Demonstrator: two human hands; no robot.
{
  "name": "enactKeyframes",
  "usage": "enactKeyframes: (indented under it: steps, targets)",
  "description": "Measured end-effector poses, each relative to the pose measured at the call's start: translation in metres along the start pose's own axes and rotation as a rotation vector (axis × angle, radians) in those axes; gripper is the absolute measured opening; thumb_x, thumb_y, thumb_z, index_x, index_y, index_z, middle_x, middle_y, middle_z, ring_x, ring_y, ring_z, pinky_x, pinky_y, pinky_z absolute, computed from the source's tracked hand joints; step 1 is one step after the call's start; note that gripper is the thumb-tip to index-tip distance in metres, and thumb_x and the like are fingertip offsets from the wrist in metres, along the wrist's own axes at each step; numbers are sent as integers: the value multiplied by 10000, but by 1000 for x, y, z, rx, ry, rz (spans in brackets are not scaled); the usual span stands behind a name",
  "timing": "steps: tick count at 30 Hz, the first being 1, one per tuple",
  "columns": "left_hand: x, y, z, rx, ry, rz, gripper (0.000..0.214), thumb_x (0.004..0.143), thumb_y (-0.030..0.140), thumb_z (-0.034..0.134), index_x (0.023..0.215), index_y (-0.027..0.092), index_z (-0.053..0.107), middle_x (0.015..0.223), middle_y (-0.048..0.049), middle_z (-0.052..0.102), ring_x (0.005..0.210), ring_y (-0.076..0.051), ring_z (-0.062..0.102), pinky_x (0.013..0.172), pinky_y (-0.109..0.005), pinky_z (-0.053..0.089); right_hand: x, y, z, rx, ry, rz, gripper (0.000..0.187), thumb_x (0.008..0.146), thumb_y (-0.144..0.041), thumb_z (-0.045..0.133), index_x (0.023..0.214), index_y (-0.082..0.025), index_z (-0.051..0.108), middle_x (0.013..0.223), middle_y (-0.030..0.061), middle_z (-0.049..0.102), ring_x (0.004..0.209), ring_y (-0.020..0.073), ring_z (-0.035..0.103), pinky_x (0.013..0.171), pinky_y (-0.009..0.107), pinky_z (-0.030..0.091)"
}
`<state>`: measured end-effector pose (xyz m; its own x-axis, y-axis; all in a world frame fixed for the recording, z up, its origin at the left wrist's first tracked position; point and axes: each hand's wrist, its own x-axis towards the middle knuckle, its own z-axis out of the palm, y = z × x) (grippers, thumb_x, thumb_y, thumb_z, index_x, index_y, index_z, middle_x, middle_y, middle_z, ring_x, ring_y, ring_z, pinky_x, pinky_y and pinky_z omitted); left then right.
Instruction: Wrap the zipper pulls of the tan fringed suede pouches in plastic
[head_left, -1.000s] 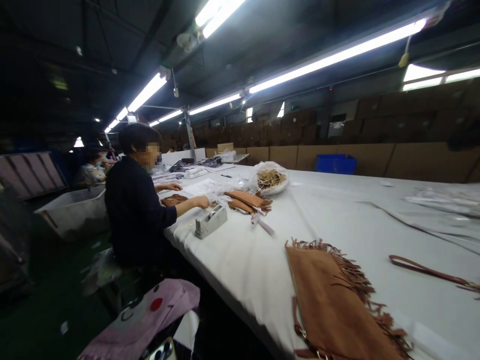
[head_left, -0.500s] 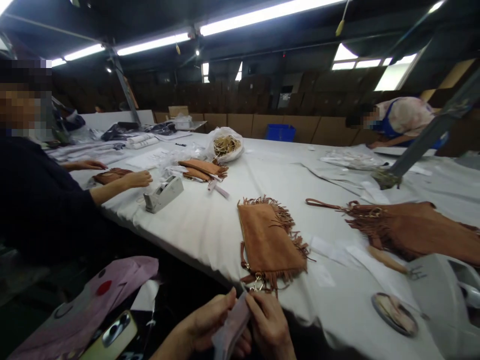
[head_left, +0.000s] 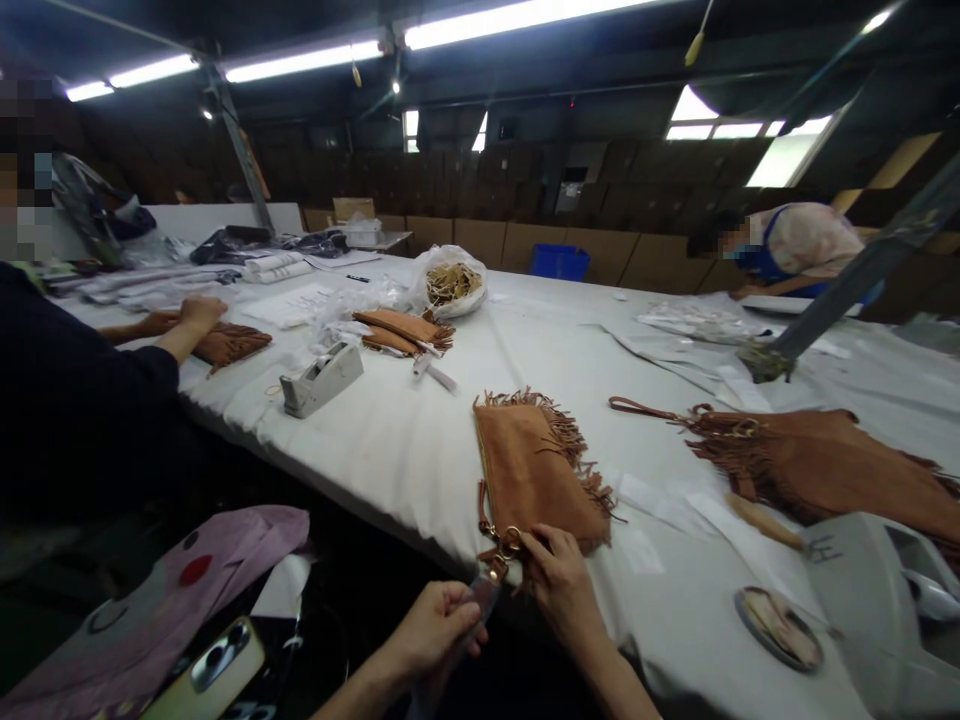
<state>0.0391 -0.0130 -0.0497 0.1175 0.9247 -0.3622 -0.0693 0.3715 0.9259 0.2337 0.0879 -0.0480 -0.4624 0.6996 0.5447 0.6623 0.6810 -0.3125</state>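
Observation:
A tan suede fringed pouch (head_left: 534,470) lies at the near edge of the white-covered table (head_left: 420,450). My right hand (head_left: 559,580) pinches the pouch's near corner by its gold ring and clasp (head_left: 510,540). My left hand (head_left: 439,628) is closed below the table edge on a thin strip, perhaps a strap or a piece of film (head_left: 484,592), that leads up to the clasp.
A pile of the same fringed pouches (head_left: 825,465) lies at right, with a white machine (head_left: 877,590) and a round dish (head_left: 778,627). A tape dispenser (head_left: 321,380), more pouches (head_left: 401,330) and a bag (head_left: 450,285) lie further back. A person in dark clothing (head_left: 67,400) works at left. A phone (head_left: 217,665) rests near my lap.
My right hand moved up from the strip to the pouch's clasp corner. My left hand stayed low, holding the strip. The person at left pulled both hands back onto a pouch.

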Motion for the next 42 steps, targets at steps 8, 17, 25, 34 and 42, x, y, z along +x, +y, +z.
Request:
enactKeyframes:
  steps: [8, 17, 25, 34, 42]
  targets:
    - [0, 10, 3, 20, -51, 84, 173, 715, 274, 559, 747, 124, 638, 650, -27, 638, 540, -115, 545, 537, -225, 393, 12, -15, -14, 319, -24, 300, 298, 877, -272, 478, 1118, -176, 625, 965, 84, 655, 887, 201, 628, 805, 326, 519]
    - [-15, -15, -15, -10, -1, 47, 185, 754, 288, 556, 766, 119, 631, 677, -45, 673, 535, -117, 558, 545, -232, 399, 19, -44, -5, 395, -146, 330, 209, 872, -260, 487, 840, -182, 679, 810, 67, 612, 747, 182, 611, 705, 299, 487]
    - [1, -8, -3, -110, 29, 84, 335, 754, 410, 641, 871, 97, 663, 742, -66, 670, 585, -118, 554, 587, -245, 437, 6, -43, 3, 403, -43, 303, 191, 877, -262, 501, 883, -189, 678, 840, 58, 608, 767, 172, 611, 706, 276, 490]
    - [6, 8, 14, -207, 18, 114, 406, 686, 490, 716, 815, 107, 682, 690, -47, 634, 605, -123, 527, 613, -253, 425, 6, -41, 2, 470, -32, 306, 221, 862, -320, 539, 888, -179, 707, 833, 66, 616, 760, 169, 616, 679, 263, 503]
    - [20, 5, 19, -170, 128, 176, 419, 715, 521, 675, 700, 104, 633, 615, -19, 567, 565, -103, 458, 554, -227, 343, 7, -41, 7, 496, 30, 388, 255, 847, -371, 565, 783, -169, 707, 775, 66, 637, 710, 168, 619, 660, 267, 494]
